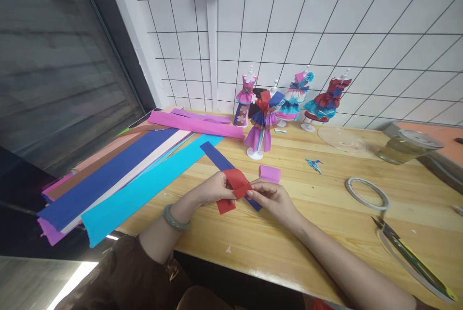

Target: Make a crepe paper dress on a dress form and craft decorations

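Note:
A folded red paper strip (237, 181) is held between both hands over the wooden table. My left hand (216, 188) has its fingers closed on the strip's left side, and one red end hangs below it. At the strip's right edge, my right hand (269, 196) pinches the paper with thumb and fingers. Beneath the red paper a narrow dark blue strip (217, 156) lies diagonally on the table. A small pink-purple piece (269, 174) rests just beyond my right hand.
Long coloured paper strips (144, 180) spread leftward. Small dressed mannequins (258, 124) stand along the back. To the right are a tape roll (368, 194), scissors (412, 257), a lidded cup (410, 146) and a small blue scrap (314, 165).

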Tool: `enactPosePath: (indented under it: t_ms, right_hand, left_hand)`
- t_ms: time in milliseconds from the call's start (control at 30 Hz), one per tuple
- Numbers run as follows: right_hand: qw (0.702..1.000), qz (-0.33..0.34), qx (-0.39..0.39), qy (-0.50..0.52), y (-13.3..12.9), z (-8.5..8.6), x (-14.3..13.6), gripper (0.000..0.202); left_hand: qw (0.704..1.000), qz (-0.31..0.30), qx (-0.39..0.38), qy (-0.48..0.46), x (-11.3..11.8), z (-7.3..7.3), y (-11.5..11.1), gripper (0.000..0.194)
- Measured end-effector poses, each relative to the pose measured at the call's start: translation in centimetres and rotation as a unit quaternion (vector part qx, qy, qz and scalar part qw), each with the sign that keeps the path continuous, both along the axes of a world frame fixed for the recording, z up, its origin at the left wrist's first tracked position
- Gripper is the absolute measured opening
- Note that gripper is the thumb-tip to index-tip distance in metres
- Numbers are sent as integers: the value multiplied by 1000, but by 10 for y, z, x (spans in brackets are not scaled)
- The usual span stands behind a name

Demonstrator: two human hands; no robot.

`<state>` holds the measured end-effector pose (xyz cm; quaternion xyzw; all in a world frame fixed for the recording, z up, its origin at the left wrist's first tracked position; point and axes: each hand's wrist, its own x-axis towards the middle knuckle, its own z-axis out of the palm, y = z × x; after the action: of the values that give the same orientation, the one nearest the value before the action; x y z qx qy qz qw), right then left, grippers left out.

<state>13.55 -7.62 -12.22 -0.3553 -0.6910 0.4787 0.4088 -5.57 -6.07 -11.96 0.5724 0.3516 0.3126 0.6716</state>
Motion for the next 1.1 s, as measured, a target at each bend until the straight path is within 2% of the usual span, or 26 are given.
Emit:
enactPosePath:
  t_ms: [167, 333, 567, 800, 933, 1100]
  right_hand:
    - [995, -24, -80, 47, -1, -2, -3, 22]
    - [990, -51, -115, 56, 0, -4, -4, 25]
    - [989, -66, -123, 57, 2, -5, -5, 30]
    - [987, -52, -119, 92, 3, -7, -6, 34]
    - [988, -53, -113, 91, 4, -8, -5, 39]
    - [991, -50, -97, 73, 4, -10, -4, 40]
  left_hand:
    - [1000, -13, -3, -3, 2, 4, -2, 25]
    - [1000, -2, -5, -12, 5, 8, -5, 26]
    - [1000, -10, -12, -10, 5, 6, -5, 28]
    - [1000, -13, -19, 6, 5, 7, -5, 29]
    - [999, -32, 4, -1, 4, 9, -6, 27]
    - [998, -50, 38, 11, 0, 12, -6, 35]
